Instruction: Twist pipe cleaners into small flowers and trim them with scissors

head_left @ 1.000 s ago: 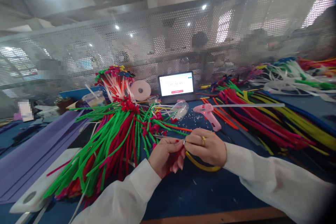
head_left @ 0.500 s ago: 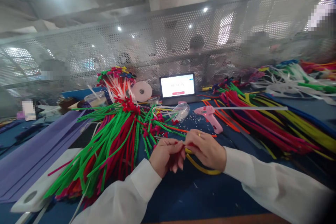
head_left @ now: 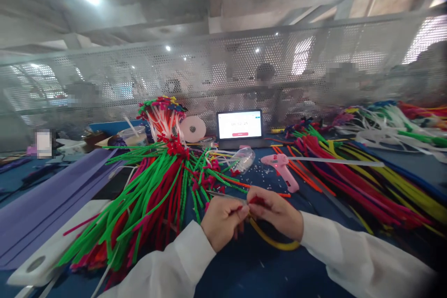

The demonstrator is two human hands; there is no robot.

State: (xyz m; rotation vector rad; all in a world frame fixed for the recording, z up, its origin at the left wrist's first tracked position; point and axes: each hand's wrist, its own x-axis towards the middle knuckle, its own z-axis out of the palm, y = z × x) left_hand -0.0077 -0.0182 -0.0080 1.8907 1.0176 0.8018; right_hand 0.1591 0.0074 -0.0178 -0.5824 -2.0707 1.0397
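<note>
My left hand (head_left: 222, 221) and my right hand (head_left: 276, 214) meet at the fingertips low in the middle of the head view, both pinched on a red pipe cleaner (head_left: 254, 200) twisted round a yellow pipe cleaner (head_left: 274, 241). The yellow one curves down and right under my right hand over the blue table (head_left: 244, 270). Both arms wear white sleeves. Just left of my hands lies a big heap of green and red pipe cleaners (head_left: 146, 200).
A pink glue gun (head_left: 281, 167), a clear plastic bottle (head_left: 243, 157) and a tablet (head_left: 240, 126) sit behind my hands. Long red and yellow pipe cleaners (head_left: 363, 177) fill the right. Purple sheets (head_left: 45, 200) and a white board (head_left: 45, 251) lie left. A perforated metal screen (head_left: 223, 74) backs the table.
The camera has tilted up a little, so the hands sit lower in view. My fingers have shifted on the red and yellow pipe cleaners, still pinching them together.
</note>
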